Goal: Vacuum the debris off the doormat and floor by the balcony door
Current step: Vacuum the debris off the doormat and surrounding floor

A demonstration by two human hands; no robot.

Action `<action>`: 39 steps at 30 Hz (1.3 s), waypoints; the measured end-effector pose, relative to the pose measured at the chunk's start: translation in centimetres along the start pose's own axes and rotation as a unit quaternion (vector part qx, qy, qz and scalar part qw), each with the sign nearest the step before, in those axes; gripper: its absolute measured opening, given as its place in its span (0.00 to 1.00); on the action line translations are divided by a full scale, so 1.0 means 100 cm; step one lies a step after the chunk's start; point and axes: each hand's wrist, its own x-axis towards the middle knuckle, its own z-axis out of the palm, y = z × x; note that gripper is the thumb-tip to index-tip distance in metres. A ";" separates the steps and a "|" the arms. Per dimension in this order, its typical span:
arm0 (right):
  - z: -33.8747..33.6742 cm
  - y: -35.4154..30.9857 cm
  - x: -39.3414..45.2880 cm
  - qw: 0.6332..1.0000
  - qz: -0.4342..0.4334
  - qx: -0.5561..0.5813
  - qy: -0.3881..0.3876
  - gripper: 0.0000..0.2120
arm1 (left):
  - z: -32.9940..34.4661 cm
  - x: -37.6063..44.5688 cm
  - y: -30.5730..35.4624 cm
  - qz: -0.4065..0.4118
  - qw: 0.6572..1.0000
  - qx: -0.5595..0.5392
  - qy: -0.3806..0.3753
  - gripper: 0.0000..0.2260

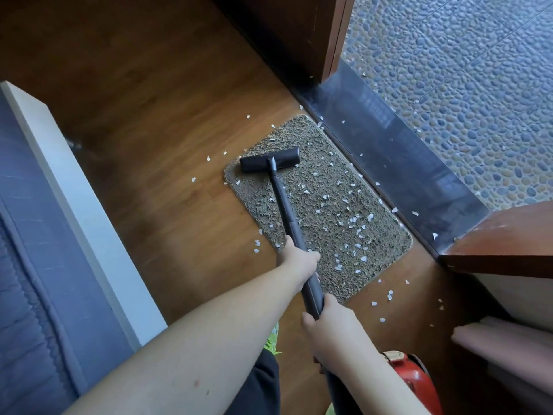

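Right hand (326, 327) and left hand (297, 260) both grip the vacuum wand (287, 208); nozzle (270, 163) sits on the doormat's (329, 205) far end. Debris (356, 223) lies thickest nearer; pull slow, overlapping strokes, nozzle flat.

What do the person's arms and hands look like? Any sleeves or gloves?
Both arms are bare, with no sleeves in view. The left hand and right hand wear no gloves, and no rings, watch or bracelet show. There are a few small spots on the left forearm.
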 end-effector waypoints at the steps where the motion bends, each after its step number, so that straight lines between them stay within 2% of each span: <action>1: 0.002 0.005 -0.003 1.000 0.005 0.000 -0.005 0.15 | 0.003 -0.005 -0.005 0.001 1.000 0.002 0.003 0.41; 7: 0.007 0.020 -0.011 1.000 0.005 0.001 -0.001 0.10 | 0.010 -0.010 -0.020 -0.009 1.000 -0.007 0.009 0.40; 16: -0.003 -0.019 0.016 1.000 -0.014 -0.013 0.016 0.16 | -0.004 0.025 0.016 0.008 1.000 0.000 0.003 0.45; 21: -0.011 -0.046 0.038 0.999 -0.026 -0.003 0.028 0.17 | -0.020 0.044 0.047 0.032 0.999 0.024 0.020 0.40; 28: -0.019 -0.070 0.056 0.999 -0.023 0.006 0.030 0.17 | -0.029 0.063 0.072 0.029 0.999 0.016 -0.016 0.38; 30: -0.019 -0.073 0.060 0.999 -0.020 0.018 0.031 0.18 | -0.030 0.067 0.075 0.029 0.999 0.015 -0.012 0.37; 34: -0.022 -0.075 0.063 0.999 -0.022 0.025 0.029 0.18 | -0.027 0.073 0.078 0.023 0.999 0.019 -0.018 0.44; 39: -0.022 -0.058 0.048 0.999 -0.016 0.046 0.011 0.18 | -0.021 0.058 0.065 0.026 0.999 0.033 0.012 0.41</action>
